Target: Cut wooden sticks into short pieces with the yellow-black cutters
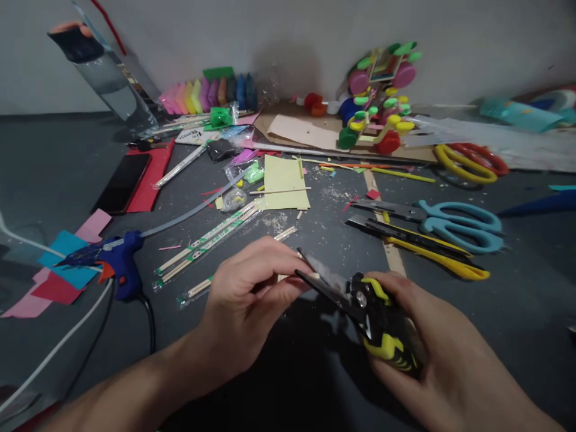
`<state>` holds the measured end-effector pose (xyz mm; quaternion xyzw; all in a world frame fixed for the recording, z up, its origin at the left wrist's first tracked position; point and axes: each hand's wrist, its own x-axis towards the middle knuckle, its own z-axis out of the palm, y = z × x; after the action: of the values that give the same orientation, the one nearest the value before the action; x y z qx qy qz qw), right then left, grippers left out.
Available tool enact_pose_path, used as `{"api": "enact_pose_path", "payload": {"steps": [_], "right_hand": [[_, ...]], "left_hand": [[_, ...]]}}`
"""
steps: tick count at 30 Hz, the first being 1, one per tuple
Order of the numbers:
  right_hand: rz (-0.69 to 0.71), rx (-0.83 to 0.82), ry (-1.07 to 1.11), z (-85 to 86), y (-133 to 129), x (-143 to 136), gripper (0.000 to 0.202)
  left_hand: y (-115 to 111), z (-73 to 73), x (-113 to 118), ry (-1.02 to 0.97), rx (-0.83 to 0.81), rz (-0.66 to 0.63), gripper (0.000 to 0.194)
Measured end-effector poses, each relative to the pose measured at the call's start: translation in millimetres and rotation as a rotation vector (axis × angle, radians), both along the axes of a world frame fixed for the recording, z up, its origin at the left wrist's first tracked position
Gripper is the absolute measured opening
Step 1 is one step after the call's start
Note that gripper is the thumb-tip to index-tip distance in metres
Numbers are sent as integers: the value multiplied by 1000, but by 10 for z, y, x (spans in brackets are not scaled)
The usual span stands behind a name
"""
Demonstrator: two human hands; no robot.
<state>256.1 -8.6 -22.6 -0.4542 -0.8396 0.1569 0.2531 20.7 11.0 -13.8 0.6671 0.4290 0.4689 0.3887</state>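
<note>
Your left hand (256, 294) pinches small pale piece (315, 276); right hand (418, 336) grips black-yellow snips (360, 303). Dark desk (198, 336), crumb-strewn, meets grey wall (297, 36).

A plain grey wall (297, 30) closes off the back of the scene, and a dark grey worktop (40, 162) runs right up to it. The light is dim and uneven — the wall is paler toward the upper middle and darker at its upper corners, with a soft shadow on it a little left of centre. The worktop's matt surface reads slate grey across the middle and nearly black at the bottom centre, where shadow lies. Its back edge shows at the left as a near-level line — dark surface below, lighter wall above.
</note>
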Motion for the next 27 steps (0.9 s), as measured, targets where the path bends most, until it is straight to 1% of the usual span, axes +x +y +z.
{"api": "enact_pose_path", "payload": {"steps": [4, 8, 10, 13, 16, 20, 25, 27], "right_hand": [[-4, -16, -8, -11, -16, -4, 38], [-3, -69, -24, -1, -37, 2, 43], [5, -66, -22, 8, -42, 3, 43], [12, -27, -21, 23, -38, -1, 37], [15, -9, -34, 33, -34, -7, 26], [-20, -8, -47, 20, -42, -8, 13], [-88, 13, 50, 15, -30, -21, 24], [-86, 14, 75, 25, -19, -32, 25]], "left_hand": [[-8, 8, -4, 16, 26, 11, 17], [-6, 30, -10, 50, 49, 6, 18], [-5, 33, -12, 67, 68, 4, 18], [-4, 25, -9, 73, 87, -1, 19], [-3, 14, 7, 40, 68, -3, 20], [-4, 14, 42, -20, 45, 1, 18], [-13, 30, 52, -33, 20, -21, 15], [-15, 37, 44, -24, 17, -30, 15]]}}
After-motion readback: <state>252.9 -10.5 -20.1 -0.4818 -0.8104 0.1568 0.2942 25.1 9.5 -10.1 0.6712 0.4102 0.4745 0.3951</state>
